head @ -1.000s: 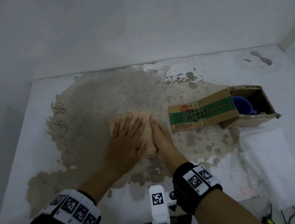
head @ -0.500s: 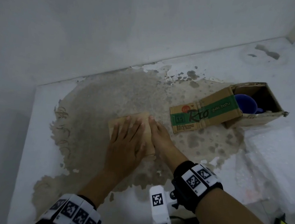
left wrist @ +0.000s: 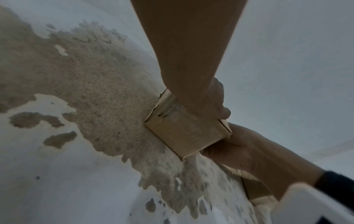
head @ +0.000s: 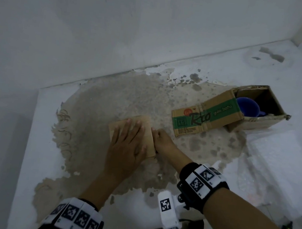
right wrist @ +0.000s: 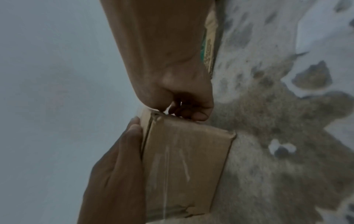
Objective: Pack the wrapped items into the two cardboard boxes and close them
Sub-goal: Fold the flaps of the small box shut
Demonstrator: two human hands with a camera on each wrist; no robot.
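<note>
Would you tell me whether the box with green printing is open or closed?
Open: the green-printed box has its flap folded out, with a blue cup visible inside.

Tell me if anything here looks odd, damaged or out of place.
Yes. The printed box lies open with a blue mug showing inside, apparently unwrapped. The table paint has peeled away in a big brown patch. The small box under the left hand has torn, crumpled corners.

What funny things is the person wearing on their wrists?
Both hands are bare, with no sleeves. The right wrist band is black with white squares printed with black pixel patterns. The left wrist band looks alike. A white camera block carries one more pattern.
</note>
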